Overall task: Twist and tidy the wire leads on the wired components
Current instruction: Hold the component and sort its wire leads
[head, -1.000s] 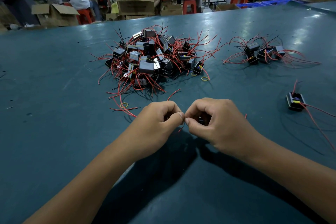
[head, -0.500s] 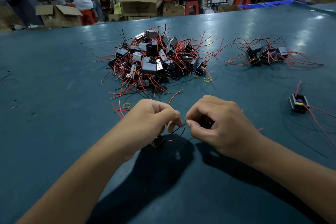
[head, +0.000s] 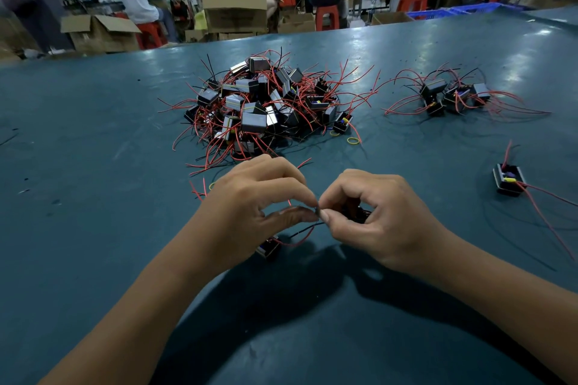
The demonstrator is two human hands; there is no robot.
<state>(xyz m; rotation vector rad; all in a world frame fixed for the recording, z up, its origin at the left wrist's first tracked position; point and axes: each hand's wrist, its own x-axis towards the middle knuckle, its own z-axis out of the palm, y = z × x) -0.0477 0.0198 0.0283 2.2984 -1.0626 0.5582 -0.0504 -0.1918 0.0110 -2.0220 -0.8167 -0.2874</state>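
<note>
Since half a second ago the two hands have closed the gap between them, so their fingertips now meet above the table [head: 93, 228], and the small component that hung under the left hand sits lower and further out from under the palm.

The left hand [head: 250, 212] has thumb and forefinger pinched on the wire leads [head: 301, 231], thin red and black strands that run down to the black component [head: 269, 248] hanging just below the palm, near the table's middle towards the near edge. Whether that component touches the table cannot be told. The right hand [head: 375, 222] pinches the same leads at their other end, fingers curled, with something dark tucked inside the curl that is too hidden to name.

Behind the hands, towards the far edge, lies the big pile [head: 266, 106] of grey and black components tangled in red wires. Two yellow rubber bands [head: 353, 141] lie at its right foot. Further right sits a smaller cluster [head: 447, 95], leads trailing towards the right edge. Near the right edge a single component [head: 509, 180] stands apart, red wires running off it.
</note>
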